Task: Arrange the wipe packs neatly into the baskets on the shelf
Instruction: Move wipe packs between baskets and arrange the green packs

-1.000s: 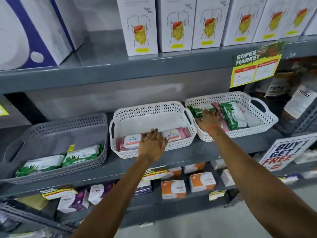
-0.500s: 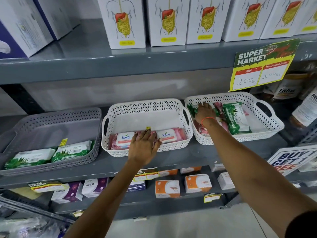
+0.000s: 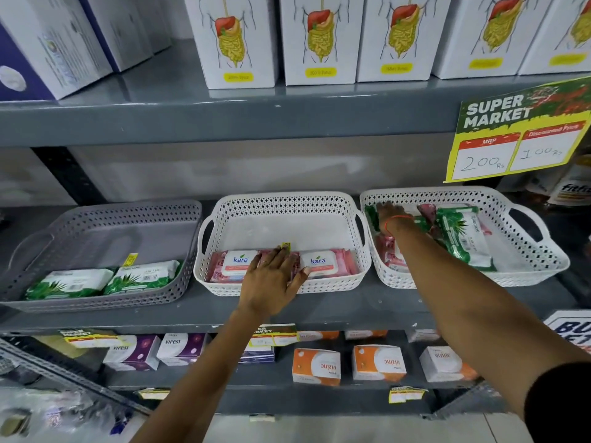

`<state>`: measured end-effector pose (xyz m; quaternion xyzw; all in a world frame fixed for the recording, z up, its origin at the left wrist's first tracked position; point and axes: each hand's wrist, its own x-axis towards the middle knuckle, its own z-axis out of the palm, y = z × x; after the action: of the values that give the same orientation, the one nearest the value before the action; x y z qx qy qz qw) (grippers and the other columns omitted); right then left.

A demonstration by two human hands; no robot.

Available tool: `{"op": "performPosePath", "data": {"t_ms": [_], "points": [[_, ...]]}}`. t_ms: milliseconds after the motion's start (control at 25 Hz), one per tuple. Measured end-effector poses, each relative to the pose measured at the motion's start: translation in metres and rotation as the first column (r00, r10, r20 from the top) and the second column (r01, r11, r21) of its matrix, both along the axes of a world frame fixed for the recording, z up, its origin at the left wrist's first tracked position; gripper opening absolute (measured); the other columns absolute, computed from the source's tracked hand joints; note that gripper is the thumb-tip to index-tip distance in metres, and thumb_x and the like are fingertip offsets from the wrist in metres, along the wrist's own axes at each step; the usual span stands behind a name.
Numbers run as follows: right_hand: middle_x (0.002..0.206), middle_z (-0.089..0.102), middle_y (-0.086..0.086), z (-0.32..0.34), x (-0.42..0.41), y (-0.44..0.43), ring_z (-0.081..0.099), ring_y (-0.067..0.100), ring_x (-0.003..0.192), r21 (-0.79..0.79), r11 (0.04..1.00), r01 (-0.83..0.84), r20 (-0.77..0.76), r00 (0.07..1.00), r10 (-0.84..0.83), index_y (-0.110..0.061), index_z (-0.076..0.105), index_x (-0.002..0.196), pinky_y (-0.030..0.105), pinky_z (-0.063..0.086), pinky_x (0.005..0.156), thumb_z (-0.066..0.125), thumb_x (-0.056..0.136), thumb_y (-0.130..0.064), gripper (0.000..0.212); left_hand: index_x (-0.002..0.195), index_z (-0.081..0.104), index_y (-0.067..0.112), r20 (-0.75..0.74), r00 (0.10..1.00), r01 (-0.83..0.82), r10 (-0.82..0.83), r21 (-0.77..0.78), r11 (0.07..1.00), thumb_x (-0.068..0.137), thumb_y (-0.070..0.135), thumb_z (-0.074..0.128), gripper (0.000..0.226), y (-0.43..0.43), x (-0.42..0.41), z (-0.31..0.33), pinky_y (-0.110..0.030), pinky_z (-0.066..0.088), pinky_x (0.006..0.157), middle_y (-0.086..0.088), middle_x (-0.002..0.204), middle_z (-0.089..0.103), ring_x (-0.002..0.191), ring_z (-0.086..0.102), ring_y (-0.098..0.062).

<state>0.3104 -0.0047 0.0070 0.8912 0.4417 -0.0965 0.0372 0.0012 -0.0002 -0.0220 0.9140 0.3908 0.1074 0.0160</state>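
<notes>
Three baskets stand side by side on the middle shelf. The grey basket [image 3: 96,302] on the left holds two green wipe packs [image 3: 70,282] along its front. Two pink kara packs [image 3: 323,262] lie at the front of the middle white basket [image 3: 281,199]. My left hand [image 3: 271,279] rests flat over that basket's front rim, fingers spread across the two packs. In the right white basket [image 3: 447,191] lie a green pack [image 3: 463,238] and pink packs [image 3: 388,254], loosely heaped. My right hand [image 3: 391,215] reaches into its back left corner, lying on another green pack [image 3: 419,223]; its fingers are hidden.
White boxes [image 3: 319,39] line the shelf above, low over the baskets. A yellow and green price sign [image 3: 518,132] hangs at the upper right. Orange boxes [image 3: 316,366] and purple boxes [image 3: 134,351] stand on the shelf below.
My right hand has slid further back and left inside the right basket. My left hand has stayed on the pink packs. The view has drawn closer to the shelf.
</notes>
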Motion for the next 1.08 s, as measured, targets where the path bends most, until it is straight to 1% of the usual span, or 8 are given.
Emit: {"op": "performPosePath", "data": {"t_ms": [200,480,560,720,800,920,1000,1080], "points": [[0.152,0.033,0.013,0.002,0.009,0.000,0.025,0.031,0.143,-0.031,0.999,-0.030,0.117,0.993,0.034,-0.007,0.037,0.143,0.046,0.032,0.115,0.050,0.092,-0.005,0.052,0.137,0.045,0.022,0.019,1.000,-0.008,0.008,0.018,1.000,0.076,0.073,-0.016,0.100,-0.002,0.001,0.003,-0.039,0.018,0.117,-0.002,0.149,0.040,0.141,0.027,-0.018],[0.155,0.030,0.015,0.004,0.011,-0.003,0.027,0.031,0.144,-0.030,0.999,-0.017,0.038,0.999,0.019,-0.009,0.029,0.147,0.051,0.025,0.118,0.039,0.096,-0.005,0.053,0.132,0.049,0.022,0.037,0.999,-0.016,0.016,0.016,1.000,0.083,0.067,0.001,0.082,0.001,0.002,0.000,-0.038,0.016,0.115,-0.003,0.148,0.042,0.141,0.027,-0.018],[0.151,0.033,0.018,0.005,0.003,-0.007,0.028,0.034,0.142,0.049,0.999,0.003,0.107,0.994,-0.008,-0.007,0.030,0.145,0.055,0.020,0.118,0.040,0.094,-0.003,0.052,0.131,0.050,0.022,0.047,0.999,-0.016,0.015,0.012,1.000,0.083,0.067,0.002,0.082,0.000,0.002,0.000,-0.039,0.017,0.115,-0.005,0.147,0.043,0.141,0.028,-0.019],[0.150,0.031,0.025,0.012,-0.024,-0.014,0.026,0.041,0.140,0.376,0.922,0.091,0.164,0.973,-0.163,-0.002,0.027,0.146,0.061,0.013,0.118,0.038,0.096,-0.004,0.051,0.122,0.058,0.014,0.078,0.997,-0.016,0.013,0.039,0.999,0.088,0.062,0.016,0.072,-0.003,0.002,0.003,-0.040,0.027,0.111,-0.009,0.137,0.055,0.133,0.041,-0.024],[0.148,0.031,0.029,0.020,-0.043,-0.017,0.028,0.044,0.137,0.481,0.869,0.112,0.167,0.962,-0.216,-0.001,0.028,0.145,0.066,0.013,0.113,0.051,0.091,-0.015,0.060,0.111,0.065,0.010,0.154,0.988,-0.008,0.000,0.051,0.999,0.092,0.049,0.028,0.057,-0.006,-0.003,0.006,-0.039,0.035,0.105,-0.010,0.120,0.067,0.119,0.055,-0.027],[0.132,0.046,0.032,0.033,-0.079,-0.016,0.040,0.044,0.125,0.631,0.770,0.095,0.170,0.951,-0.257,0.001,0.044,0.132,0.064,0.024,0.108,0.060,0.081,-0.039,0.067,0.098,0.070,0.006,0.233,0.972,0.000,-0.026,0.111,0.994,0.091,0.034,0.031,0.048,-0.008,-0.021,0.005,-0.041,0.041,0.102,-0.012,0.102,0.073,0.100,0.065,-0.029],[0.125,0.050,0.030,0.040,-0.113,-0.005,0.043,0.041,0.121,0.655,0.752,0.075,0.140,0.966,-0.219,-0.002,0.050,0.125,0.057,0.032,0.105,0.061,0.076,-0.046,0.067,0.102,0.069,0.005,0.216,0.976,-0.044,0.011,0.147,0.988,0.091,0.030,0.033,0.045,-0.002,-0.043,0.001,-0.045,0.036,0.106,-0.014,0.111,0.070,0.108,0.063,-0.028],[0.126,0.049,0.027,0.046,-0.153,0.012,0.041,0.040,0.122,0.646,0.761,0.051,0.086,0.986,-0.139,-0.004,0.050,0.126,0.052,0.035,0.102,0.061,0.074,-0.051,0.070,0.118,0.063,0.005,0.174,0.981,-0.117,0.087,0.171,0.978,0.093,0.032,0.031,0.048,0.010,-0.073,-0.001,-0.044,0.023,0.113,-0.015,0.130,0.060,0.122,0.054,-0.029]]}}
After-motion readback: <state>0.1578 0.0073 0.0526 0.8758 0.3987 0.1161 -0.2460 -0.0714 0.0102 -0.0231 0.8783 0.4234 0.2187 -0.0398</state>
